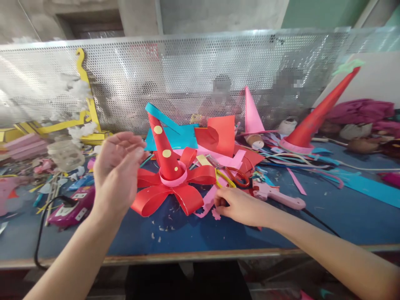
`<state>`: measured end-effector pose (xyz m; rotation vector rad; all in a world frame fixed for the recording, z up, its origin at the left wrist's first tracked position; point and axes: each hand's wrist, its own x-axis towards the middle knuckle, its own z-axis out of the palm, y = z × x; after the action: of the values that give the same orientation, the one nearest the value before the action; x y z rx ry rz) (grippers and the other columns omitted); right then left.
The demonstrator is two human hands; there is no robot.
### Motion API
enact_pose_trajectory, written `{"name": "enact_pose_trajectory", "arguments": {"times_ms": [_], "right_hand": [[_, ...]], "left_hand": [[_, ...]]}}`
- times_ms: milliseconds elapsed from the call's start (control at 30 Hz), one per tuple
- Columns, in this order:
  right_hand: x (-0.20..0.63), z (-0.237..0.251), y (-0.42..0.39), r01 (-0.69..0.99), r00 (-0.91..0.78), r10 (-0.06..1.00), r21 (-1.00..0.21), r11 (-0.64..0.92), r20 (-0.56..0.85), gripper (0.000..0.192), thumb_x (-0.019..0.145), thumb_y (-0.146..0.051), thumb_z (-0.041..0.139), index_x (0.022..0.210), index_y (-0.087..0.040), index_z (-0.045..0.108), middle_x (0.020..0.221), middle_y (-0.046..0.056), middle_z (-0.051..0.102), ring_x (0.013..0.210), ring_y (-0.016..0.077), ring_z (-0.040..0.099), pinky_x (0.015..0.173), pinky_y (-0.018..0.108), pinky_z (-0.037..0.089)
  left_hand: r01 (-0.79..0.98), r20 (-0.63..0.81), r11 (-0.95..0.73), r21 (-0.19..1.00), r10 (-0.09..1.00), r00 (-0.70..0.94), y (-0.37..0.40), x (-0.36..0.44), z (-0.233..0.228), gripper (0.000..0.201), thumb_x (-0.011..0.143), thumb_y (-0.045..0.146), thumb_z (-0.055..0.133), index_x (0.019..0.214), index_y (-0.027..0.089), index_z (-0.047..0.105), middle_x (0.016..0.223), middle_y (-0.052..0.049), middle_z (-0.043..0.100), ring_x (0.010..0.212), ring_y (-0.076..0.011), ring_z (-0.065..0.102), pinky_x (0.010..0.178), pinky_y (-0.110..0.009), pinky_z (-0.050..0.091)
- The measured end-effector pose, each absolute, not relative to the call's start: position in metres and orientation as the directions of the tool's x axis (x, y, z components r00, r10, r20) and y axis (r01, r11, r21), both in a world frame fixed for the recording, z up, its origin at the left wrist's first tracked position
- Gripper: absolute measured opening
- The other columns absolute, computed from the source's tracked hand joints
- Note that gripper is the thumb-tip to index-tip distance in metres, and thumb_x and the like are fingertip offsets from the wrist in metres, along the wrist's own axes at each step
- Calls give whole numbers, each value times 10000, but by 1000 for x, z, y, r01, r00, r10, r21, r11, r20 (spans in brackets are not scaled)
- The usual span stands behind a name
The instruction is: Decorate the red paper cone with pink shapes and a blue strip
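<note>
A red paper cone (164, 156) with pale yellow dots stands tilted in a pink ring (173, 180), above wide red paper loops (187, 200) spread like petals. A blue strip (162, 116) lies across its tip. Left of the cone, my left hand (115, 175) is raised with its fingers stretched out, holding nothing I can see. My right hand (239, 204) is low over the table with curled fingers, pinching a small pink paper flower (216, 214) at its fingertips. Close by lie scissors with orange handles (239, 177) and a yellow-handled tool (227, 178).
A pink glue gun (278, 196) lies at right, its cord trailing forward. At left sits a purple power strip (73, 208) with a black cable. A taller red cone (323, 110), a pink cone (252, 112) and paper scraps stand before a perforated metal screen (187, 62).
</note>
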<state>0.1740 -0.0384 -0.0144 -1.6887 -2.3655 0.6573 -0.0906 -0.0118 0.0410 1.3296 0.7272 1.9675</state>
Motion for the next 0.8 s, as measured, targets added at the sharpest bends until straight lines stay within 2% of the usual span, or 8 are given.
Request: {"name": "enact_pose_trajectory", "arguments": {"times_ms": [133, 267, 367, 500, 567, 633, 733, 800], "right_hand": [[174, -11, -40, 788, -362, 931, -522, 327, 36, 105, 790, -155, 574, 700, -209, 575, 711, 1, 654, 663, 168, 593, 598, 257, 407], [166, 6, -49, 682, -244, 897, -593, 429, 368, 200, 902, -359, 513, 746, -237, 543, 682, -14, 576, 630, 167, 563, 567, 247, 447], [152, 11, -58, 622, -212, 858, -612, 488, 468, 239, 913, -401, 507, 734, -245, 530, 673, -24, 534, 620, 154, 546, 565, 224, 465], [142, 6, -64, 566, -190, 820, -622, 541, 540, 252, 906, -401, 512, 709, -243, 516, 674, -23, 528, 621, 151, 531, 563, 219, 471], [145, 6, -66, 559, -152, 823, -639, 529, 548, 255, 902, -418, 530, 715, -245, 520, 672, -25, 517, 624, 152, 528, 578, 219, 481], [153, 7, -67, 541, -101, 835, -674, 502, 541, 245, 897, -440, 554, 746, -249, 537, 694, -24, 530, 645, 153, 546, 612, 218, 499], [166, 7, -67, 501, -73, 854, -722, 477, 514, 233, 880, -459, 595, 785, -250, 552, 736, -15, 558, 682, 160, 582, 634, 213, 518], [172, 4, -64, 484, -85, 863, -736, 473, 498, 238, 875, -463, 604, 788, -248, 553, 738, -9, 563, 691, 167, 597, 625, 210, 528]], "left_hand": [[-96, 488, -486, 869, 873, 2, -37, -75, 24, 79, 814, 236, 690, 883, 233, 651, 861, -23, 645, 791, -159, 596, 732, -299, 494], [-165, 263, -224, 961, 924, 278, -43, -48, 5, 326, 694, 320, 807, 943, 248, 610, 899, -40, 626, 853, -180, 592, 704, -280, 476], [-215, 218, -146, 966, 906, 364, -42, -31, -2, 410, 648, 439, 839, 904, 228, 598, 900, -46, 613, 745, -147, 552, 633, -265, 434], [-175, 208, -152, 973, 905, 370, -46, -30, 0, 360, 710, 522, 772, 772, 206, 611, 711, -9, 563, 620, -119, 481, 581, -263, 378], [-98, 260, -241, 966, 911, 320, -42, -43, 8, 279, 743, 468, 751, 768, 211, 647, 693, -10, 585, 619, -128, 490, 584, -271, 382], [-13, 419, -420, 907, 901, 113, -29, -64, 19, 185, 783, 395, 712, 750, 224, 648, 692, -7, 603, 638, -141, 507, 610, -285, 403], [164, 616, -614, 772, 660, -430, 5, -101, 35, 96, 832, 331, 643, 827, 244, 602, 665, 25, 525, 617, -138, 473, 604, -280, 404], [267, 625, -583, 768, 590, -511, 31, -119, 41, 240, 762, 286, 705, 965, 236, 588, 849, -7, 586, 766, -160, 546, 666, -280, 441]]}}
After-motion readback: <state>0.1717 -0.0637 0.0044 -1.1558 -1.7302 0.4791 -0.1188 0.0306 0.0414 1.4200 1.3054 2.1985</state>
